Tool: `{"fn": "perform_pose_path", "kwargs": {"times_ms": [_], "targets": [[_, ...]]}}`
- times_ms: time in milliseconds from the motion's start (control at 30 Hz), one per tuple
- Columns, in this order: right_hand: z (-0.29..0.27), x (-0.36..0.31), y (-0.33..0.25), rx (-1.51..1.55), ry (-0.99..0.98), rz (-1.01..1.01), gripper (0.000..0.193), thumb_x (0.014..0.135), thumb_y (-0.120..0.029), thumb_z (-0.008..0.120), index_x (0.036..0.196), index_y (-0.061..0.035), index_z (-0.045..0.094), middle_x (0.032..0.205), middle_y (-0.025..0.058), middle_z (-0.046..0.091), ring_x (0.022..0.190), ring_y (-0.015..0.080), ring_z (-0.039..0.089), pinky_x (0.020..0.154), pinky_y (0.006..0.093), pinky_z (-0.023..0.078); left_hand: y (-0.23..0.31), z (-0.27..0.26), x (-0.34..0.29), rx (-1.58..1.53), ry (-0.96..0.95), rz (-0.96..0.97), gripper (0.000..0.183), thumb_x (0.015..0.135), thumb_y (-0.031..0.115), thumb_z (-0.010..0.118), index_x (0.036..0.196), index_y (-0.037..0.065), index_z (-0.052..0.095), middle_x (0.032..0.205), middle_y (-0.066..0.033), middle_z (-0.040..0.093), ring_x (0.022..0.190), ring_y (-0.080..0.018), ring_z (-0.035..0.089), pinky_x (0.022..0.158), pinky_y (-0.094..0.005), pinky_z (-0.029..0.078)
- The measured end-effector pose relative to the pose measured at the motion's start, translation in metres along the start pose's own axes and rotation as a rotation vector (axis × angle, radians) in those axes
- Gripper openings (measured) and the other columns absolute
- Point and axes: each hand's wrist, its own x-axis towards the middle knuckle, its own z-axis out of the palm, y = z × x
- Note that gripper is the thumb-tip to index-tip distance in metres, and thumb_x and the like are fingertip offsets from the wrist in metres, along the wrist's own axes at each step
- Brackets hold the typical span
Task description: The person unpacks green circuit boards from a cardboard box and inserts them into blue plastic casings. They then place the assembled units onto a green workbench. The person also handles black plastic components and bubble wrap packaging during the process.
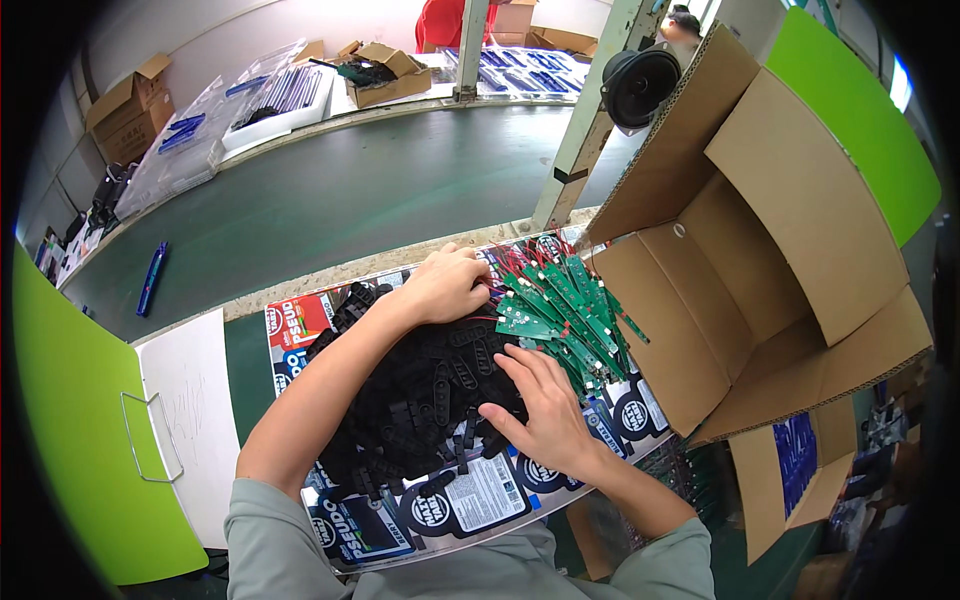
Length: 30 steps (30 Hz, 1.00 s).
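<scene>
My left hand reaches over the far side of a pile of black plastic parts, fingers curled in at the red wires of the circuit boards. Its fingertips are partly hidden. Just right of it lies a heap of narrow green circuit boards with thin wires and small white connectors. My right hand hovers at the pile's right edge, below the boards, thumb and fingers apart with nothing held. Both heaps rest on a printed cardboard sheet in front of me.
An open cardboard box stands tilted at the right, beside a metal post with a round black speaker. Beyond the sheet runs a dark green conveyor belt bearing a blue stick-like piece. A green panel and white paper are left.
</scene>
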Motion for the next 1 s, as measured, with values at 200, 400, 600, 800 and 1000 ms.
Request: {"fn": "perform_pose_path", "kwargs": {"times_ms": [200, 400, 600, 800, 1000], "targets": [[-0.002, 0.012, 0.004, -0.038, 0.006, 0.017, 0.063, 0.097, -0.041, 0.068, 0.135, 0.0079, 0.056, 0.141, 0.0304, 0.054, 0.132, 0.0447, 0.050, 0.110, 0.0505, 0.041, -0.006, 0.004, -0.001, -0.093, 0.047, 0.007, 0.032, 0.089, 0.024, 0.060, 0.110, 0.006, 0.075, 0.110, -0.0194, 0.070, 0.113, -0.0388, 0.061, 0.102, -0.0480, 0.048], [-0.003, 0.026, 0.005, -0.006, -0.007, 0.054, 0.063, 0.099, -0.041, 0.065, 0.134, 0.0103, 0.056, 0.143, 0.0362, 0.050, 0.136, 0.0483, 0.048, 0.112, 0.0518, 0.039, -0.011, 0.006, 0.001, -0.176, 0.046, 0.020, 0.031, 0.089, 0.020, 0.059, 0.112, 0.005, 0.073, 0.104, -0.0198, 0.072, 0.109, -0.0390, 0.063, 0.100, -0.0479, 0.048], [-0.006, 0.032, 0.006, 0.027, 0.039, 0.067, 0.062, 0.099, -0.041, 0.065, 0.132, 0.0110, 0.058, 0.146, 0.0394, 0.046, 0.139, 0.0506, 0.044, 0.115, 0.0526, 0.037, -0.002, 0.001, 0.001, -0.402, 0.081, -0.191, 0.043, 0.094, 0.022, 0.056, 0.129, -0.002, 0.061, 0.102, -0.0208, 0.073, 0.100, -0.0403, 0.067, 0.096, -0.0461, 0.050], [-0.006, 0.034, 0.007, 0.008, 0.062, 0.054, 0.061, 0.098, -0.039, 0.068, 0.132, 0.0111, 0.058, 0.149, 0.0406, 0.041, 0.142, 0.0520, 0.040, 0.117, 0.0528, 0.034, -0.005, 0.005, -0.002, -0.466, 0.176, -0.143, 0.047, 0.106, 0.032, 0.042, 0.130, -0.005, 0.059, 0.104, -0.0207, 0.074, 0.107, -0.0366, 0.068, 0.097, -0.0437, 0.049], [-0.005, 0.034, 0.006, -0.033, 0.076, 0.047, 0.060, 0.097, -0.037, 0.069, 0.131, 0.0110, 0.059, 0.150, 0.0410, 0.039, 0.142, 0.0524, 0.038, 0.117, 0.0532, 0.034, 0.004, -0.006, -0.006, -0.537, 0.090, -0.225, 0.065, 0.109, 0.053, 0.038, 0.131, -0.004, 0.060, 0.102, -0.0198, 0.074, 0.108, -0.0342, 0.069, 0.099, -0.0427, 0.048]]}}
